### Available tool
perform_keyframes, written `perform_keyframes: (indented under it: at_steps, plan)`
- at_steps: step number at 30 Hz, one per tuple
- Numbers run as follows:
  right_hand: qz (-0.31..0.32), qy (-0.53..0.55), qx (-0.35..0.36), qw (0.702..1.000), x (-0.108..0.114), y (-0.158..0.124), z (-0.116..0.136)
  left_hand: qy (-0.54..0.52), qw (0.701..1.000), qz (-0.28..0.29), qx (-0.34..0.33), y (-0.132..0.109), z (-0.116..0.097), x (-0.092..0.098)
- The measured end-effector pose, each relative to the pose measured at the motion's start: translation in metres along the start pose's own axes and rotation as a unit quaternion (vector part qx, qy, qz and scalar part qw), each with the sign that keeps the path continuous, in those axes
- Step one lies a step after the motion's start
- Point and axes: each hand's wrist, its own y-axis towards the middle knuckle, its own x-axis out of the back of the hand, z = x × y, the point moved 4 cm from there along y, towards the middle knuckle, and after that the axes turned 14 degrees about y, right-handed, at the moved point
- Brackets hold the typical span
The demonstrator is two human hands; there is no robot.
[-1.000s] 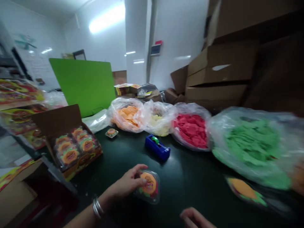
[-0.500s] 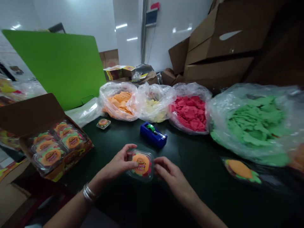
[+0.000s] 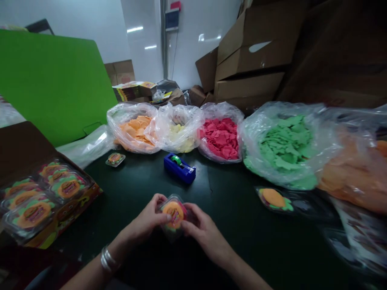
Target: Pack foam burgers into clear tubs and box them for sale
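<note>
Between both hands is a clear plastic clamshell box [image 3: 173, 213] with an orange burger-shaped piece and a printed label showing through its lid. My left hand [image 3: 152, 215] grips its left side, thumb on top. At the right edge, my right hand [image 3: 201, 227] closes on the box with thumb and fingers. The box is turned at an angle, one corner pointing away from me. Just beyond it stands a blue tape dispenser [image 3: 179, 168] with a green core. Fingertips beneath the box are hidden.
An open carton [image 3: 68, 215] of similar packs stands left. Plastic bags of orange [image 3: 137, 131], yellow [image 3: 178, 137], red [image 3: 220, 137] and green pieces [image 3: 287, 145] line the back. An open clamshell with a burger stack [image 3: 273, 198] lies right. A small pack [image 3: 115, 158] sits back left.
The box has been turned from nearly square to a diagonal angle. My right hand has moved onto its right side. The whole view has shifted to the right.
</note>
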Motion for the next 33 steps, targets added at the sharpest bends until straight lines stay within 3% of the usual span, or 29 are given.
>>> perform_keyframes:
  at_steps: [2, 3, 4, 6, 8, 11, 14, 18, 24, 28, 33]
  plan:
    - [0.064, -0.047, -0.003, 0.997, 0.002, 0.005, 0.007, 0.001, 0.999, 0.046, -0.003, -0.005, 0.0, -0.001]
    - [0.068, -0.086, 0.002, 0.994, 0.009, 0.013, 0.014, 0.002, 0.998, 0.064, -0.002, -0.007, 0.0, 0.0]
    - [0.049, -0.129, 0.011, 0.99, 0.019, 0.023, 0.023, -0.002, 0.997, 0.075, -0.002, -0.008, 0.0, 0.001]
    - [-0.068, -0.21, 0.06, 0.974, 0.049, 0.053, 0.047, -0.026, 0.997, 0.072, 0.001, -0.008, 0.001, 0.004]
    - [-0.14, -0.238, 0.076, 0.958, 0.073, 0.089, 0.066, -0.057, 0.997, 0.054, 0.004, -0.006, 0.005, 0.007]
    - [-0.148, -0.26, 0.036, 0.953, 0.089, 0.138, 0.074, -0.076, 0.996, 0.051, 0.014, 0.001, 0.016, 0.006]
    - [-0.125, -0.25, -0.014, 0.96, 0.088, 0.163, 0.068, -0.094, 0.993, 0.064, 0.017, 0.006, 0.023, 0.007]
    - [-0.138, -0.179, -0.016, 0.974, 0.087, 0.162, 0.06, -0.128, 0.988, 0.077, 0.028, 0.007, 0.024, 0.01]
    - [-0.154, -0.069, 0.065, 0.984, 0.083, 0.139, 0.054, -0.145, 0.985, 0.082, 0.04, 0.008, 0.024, 0.009]
    - [-0.154, -0.086, 0.063, 0.982, 0.082, 0.129, 0.045, -0.144, 0.986, 0.084, 0.03, 0.009, 0.023, 0.008]
    - [-0.168, -0.168, -0.001, 0.971, 0.087, 0.14, 0.031, -0.148, 0.987, 0.053, 0.037, 0.008, 0.022, 0.01]
